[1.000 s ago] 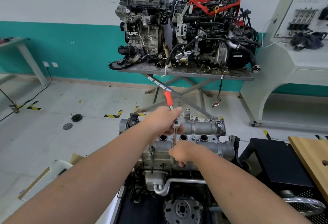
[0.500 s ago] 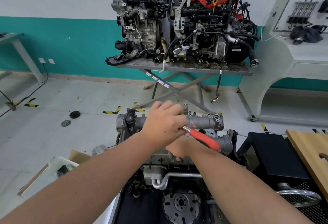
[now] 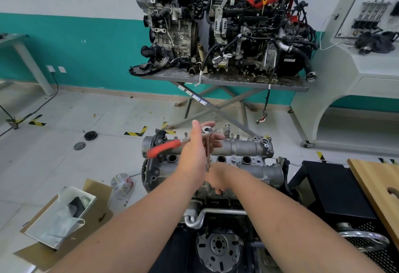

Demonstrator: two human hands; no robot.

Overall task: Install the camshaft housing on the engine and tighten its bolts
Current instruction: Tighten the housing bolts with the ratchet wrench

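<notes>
1. A workshop with a white-and-teal wall is forming the backdrop, where two spare engines [image 3: 226,24] are sitting on a grey scissor-legged counter [image 3: 224,80]; an open cardboard box [image 3: 62,218] is lying on the tiled floor [image 3: 64,110] at the left.
2. The engine [image 3: 212,184] being worked on is standing in the foreground, and the camshaft housing [image 3: 244,149] is already sitting on top of it, lying crosswise to the viewer.
3. The left hand [image 3: 197,149] is reaching over the housing's middle with its fingers straightened and spread, the ratchet wrench [image 3: 206,131] resting against the palm and fingers rather than being wrapped by them.
4. The wrench's red handle [image 3: 164,147] is pointing out toward the housing's left end and looking blurred, while its extension bar [image 3: 207,156] is running straight down toward the near edge of the housing.
5. The right hand [image 3: 217,178] is sitting low at the foot of the bar, largely hidden behind the left forearm; whether it is pinching the bar or the socket cannot be told.
6. Judging by this, the placing step is looking finished and the tightening is under way on a bolt near the middle of the near edge.
7. Bolt heads are showing along the far edge, but how tight any is cannot be read, so most of the fastening round is probably still remaining.
</notes>
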